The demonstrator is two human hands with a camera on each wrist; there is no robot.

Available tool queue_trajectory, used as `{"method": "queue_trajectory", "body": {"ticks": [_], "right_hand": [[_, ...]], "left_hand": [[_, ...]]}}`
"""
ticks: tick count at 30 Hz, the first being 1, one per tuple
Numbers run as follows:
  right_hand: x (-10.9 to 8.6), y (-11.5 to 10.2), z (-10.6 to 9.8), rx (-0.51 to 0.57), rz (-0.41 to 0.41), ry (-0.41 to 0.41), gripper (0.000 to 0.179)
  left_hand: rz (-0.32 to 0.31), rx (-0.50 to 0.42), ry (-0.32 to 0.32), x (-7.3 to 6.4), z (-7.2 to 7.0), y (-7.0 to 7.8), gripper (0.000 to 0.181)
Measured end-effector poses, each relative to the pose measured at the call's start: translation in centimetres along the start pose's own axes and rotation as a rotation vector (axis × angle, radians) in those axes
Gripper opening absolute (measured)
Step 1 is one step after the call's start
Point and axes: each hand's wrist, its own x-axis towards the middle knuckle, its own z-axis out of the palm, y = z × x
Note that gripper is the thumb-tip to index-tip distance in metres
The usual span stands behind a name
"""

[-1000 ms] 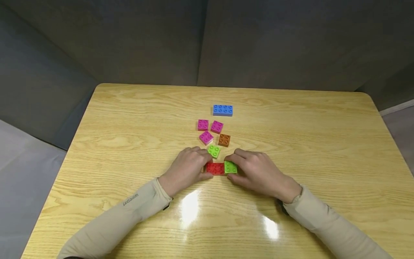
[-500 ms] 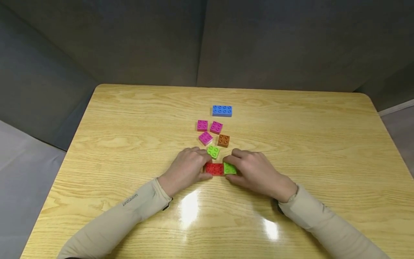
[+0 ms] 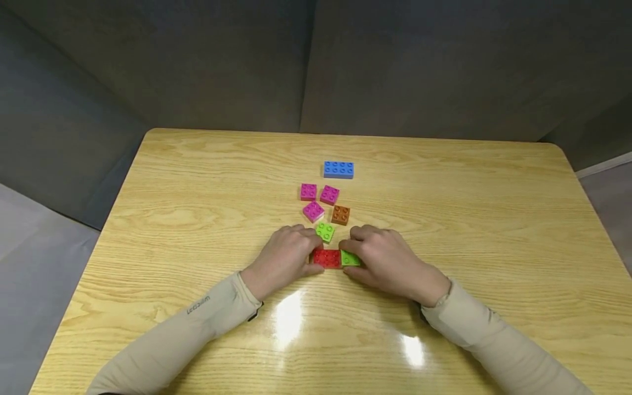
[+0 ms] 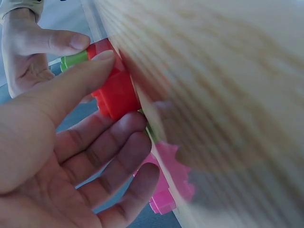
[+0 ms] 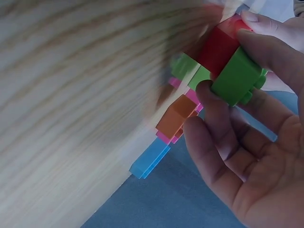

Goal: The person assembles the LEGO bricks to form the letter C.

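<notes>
A red building brick (image 3: 326,258) lies on the table near the middle, studs up. My left hand (image 3: 288,252) pinches its left end between thumb and fingers; in the left wrist view the red brick (image 4: 118,92) rests against the table. A bright green square brick (image 3: 350,259) sits on the red one's right end. My right hand (image 3: 387,260) pinches this green brick from the right, its index finger covering part of the top. From the right wrist, the green brick (image 5: 235,78) appears seated against the red brick (image 5: 219,50), any gap too small to tell.
Just behind the hands lies a second green brick (image 3: 325,232). Farther back are a brown brick (image 3: 340,215), three magenta bricks (image 3: 313,212) and a long blue brick (image 3: 338,170). The wooden table (image 3: 207,181) ends at a dark partition (image 3: 222,71).
My right index finger has come farther over the green brick and hides more of its studs. The left hand keeps its grip on the red brick. The whole head view shifts slightly.
</notes>
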Motion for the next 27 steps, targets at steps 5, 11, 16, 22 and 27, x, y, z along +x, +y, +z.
{"method": "queue_trajectory", "body": {"ticks": [5,11,16,22,27], "right_hand": [[0.17,-0.03,-0.08,-0.016,-0.018,-0.003,0.031],[0.29,0.0,-0.1,-0.032,-0.03,-0.008,0.031],[0.44,-0.06,-0.22,-0.035,-0.03,-0.027,0.031],[0.47,-0.02,-0.27,-0.033,-0.022,-0.042,0.032],[0.35,0.05,-0.17,-0.03,-0.017,-0.033,0.034]], "left_hand": [[-0.002,-0.003,-0.008,0.01,0.05,-0.01,0.036],[0.005,-0.012,0.0,0.01,0.01,-0.04,0.036],[0.009,-0.022,0.008,-0.03,-0.05,-0.05,0.035],[0.004,-0.03,0.007,0.07,-0.02,-0.1,0.035],[0.004,-0.029,0.008,0.13,0.11,-0.19,0.035]]}}
